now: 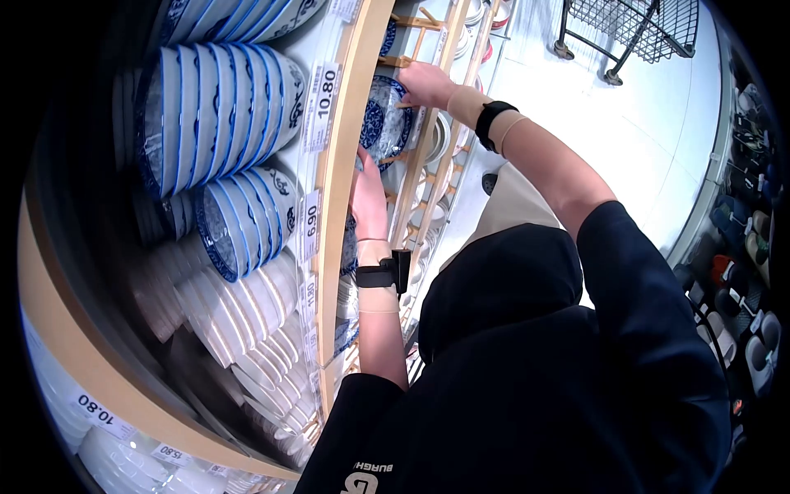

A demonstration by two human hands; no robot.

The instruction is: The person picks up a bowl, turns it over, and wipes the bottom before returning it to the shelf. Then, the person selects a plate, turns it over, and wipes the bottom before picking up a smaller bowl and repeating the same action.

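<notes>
Right hand [426,85] at wooden rack [397,62], left hand [369,198] near patterned plate [380,119]; can't tell either grip. Sideways nudge could chip plate.

A person's right hand [425,84] reached a wooden rack [421,24] beside a blue-patterned plate [388,115]; the left hand [369,193] was near the price-tagged shelf's [344,132] front edge.

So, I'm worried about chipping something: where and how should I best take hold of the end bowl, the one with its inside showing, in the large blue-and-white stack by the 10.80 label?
I'd come over the shelf edge from the aisle side and pinch the rim of the end bowl: its wall nests in the next one, leaving mainly the rim band free.
</notes>
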